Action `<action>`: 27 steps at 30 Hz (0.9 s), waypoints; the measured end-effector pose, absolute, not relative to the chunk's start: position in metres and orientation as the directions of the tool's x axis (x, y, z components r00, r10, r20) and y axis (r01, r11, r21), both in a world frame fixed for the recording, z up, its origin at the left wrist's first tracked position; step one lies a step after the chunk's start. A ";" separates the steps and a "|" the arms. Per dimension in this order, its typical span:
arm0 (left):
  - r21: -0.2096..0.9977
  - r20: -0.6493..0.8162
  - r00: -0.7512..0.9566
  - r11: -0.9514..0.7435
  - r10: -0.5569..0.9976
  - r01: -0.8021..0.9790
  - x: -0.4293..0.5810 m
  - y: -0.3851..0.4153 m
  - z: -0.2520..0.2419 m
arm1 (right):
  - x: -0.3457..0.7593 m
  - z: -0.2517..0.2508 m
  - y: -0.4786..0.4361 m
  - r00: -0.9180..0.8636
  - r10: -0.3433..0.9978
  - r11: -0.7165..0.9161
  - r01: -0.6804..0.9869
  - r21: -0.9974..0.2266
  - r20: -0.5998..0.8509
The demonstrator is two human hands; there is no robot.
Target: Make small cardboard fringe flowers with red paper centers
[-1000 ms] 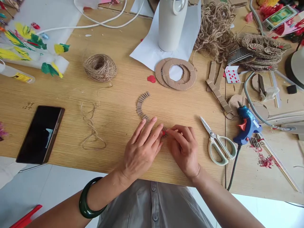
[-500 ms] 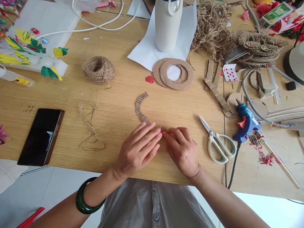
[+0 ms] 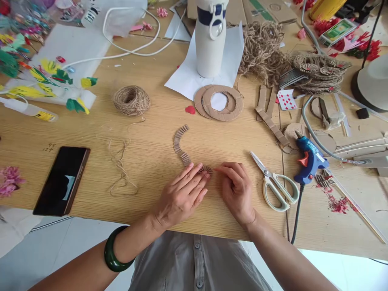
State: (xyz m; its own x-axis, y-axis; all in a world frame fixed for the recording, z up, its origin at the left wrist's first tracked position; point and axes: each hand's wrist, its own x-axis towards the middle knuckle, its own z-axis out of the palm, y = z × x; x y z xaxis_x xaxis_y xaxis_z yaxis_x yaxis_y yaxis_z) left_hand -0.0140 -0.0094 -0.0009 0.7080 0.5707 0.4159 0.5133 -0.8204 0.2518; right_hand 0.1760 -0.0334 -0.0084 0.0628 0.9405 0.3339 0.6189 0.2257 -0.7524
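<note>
The cardboard fan (image 3: 206, 169) under my left hand (image 3: 181, 198) is brown with dark ribbed stripes, my bangle (image 3: 117, 250) dark green, the bench (image 3: 145, 190) pale grained wood; near its right edge, a blue glue gun (image 3: 313, 161) with a red trigger

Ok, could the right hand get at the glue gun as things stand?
Probably yes. The right hand looks empty and rests on the table, with the glue gun just beyond the scissors. They lie flat between the two, so the hand could likely pass over them.
</note>
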 end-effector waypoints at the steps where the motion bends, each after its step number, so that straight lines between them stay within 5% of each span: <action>1: 0.294 0.426 0.695 -0.815 0.580 0.500 -0.014 -0.009 -0.002 | 0.175 -0.009 -0.033 0.058 0.942 0.223 0.629 -0.744 0.331; 5: 0.598 0.409 0.567 -0.679 0.715 0.425 -0.017 -0.006 -0.004 | 0.174 -0.011 -0.032 0.068 0.945 0.199 0.657 -0.727 0.320; 8: 0.718 0.371 0.479 -0.573 0.795 0.395 -0.018 -0.006 0.002 | 0.175 -0.012 -0.032 0.080 0.947 0.185 0.654 -0.734 0.310; 17: 0.626 0.499 0.317 -0.588 0.807 0.512 -0.025 0.004 0.017 | 0.169 -0.003 -0.029 0.076 0.965 0.123 0.719 -0.684 0.253; 22: 0.676 0.460 0.281 -0.537 0.842 0.504 -0.024 0.006 0.013 | 0.158 0.006 -0.019 0.044 0.987 0.056 0.803 -0.594 0.152; 24: 0.732 0.429 0.254 -0.498 0.867 0.465 -0.020 0.009 0.012 | 0.159 0.008 -0.012 0.099 0.992 -0.015 0.683 -0.731 0.073; 27: 0.898 0.279 0.148 -0.313 0.949 0.310 -0.010 0.018 0.015 | 0.163 0.013 0.001 0.185 0.975 -0.169 0.254 -0.952 -0.124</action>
State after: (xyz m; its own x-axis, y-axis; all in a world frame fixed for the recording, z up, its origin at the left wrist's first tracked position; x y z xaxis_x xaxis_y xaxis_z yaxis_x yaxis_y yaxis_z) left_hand -0.0104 0.0176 0.0148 0.1483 0.9486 0.2794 0.3097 -0.3129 0.8979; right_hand 0.1632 0.0010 0.0126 0.1851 0.9749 -0.1240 0.2543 -0.1694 -0.9522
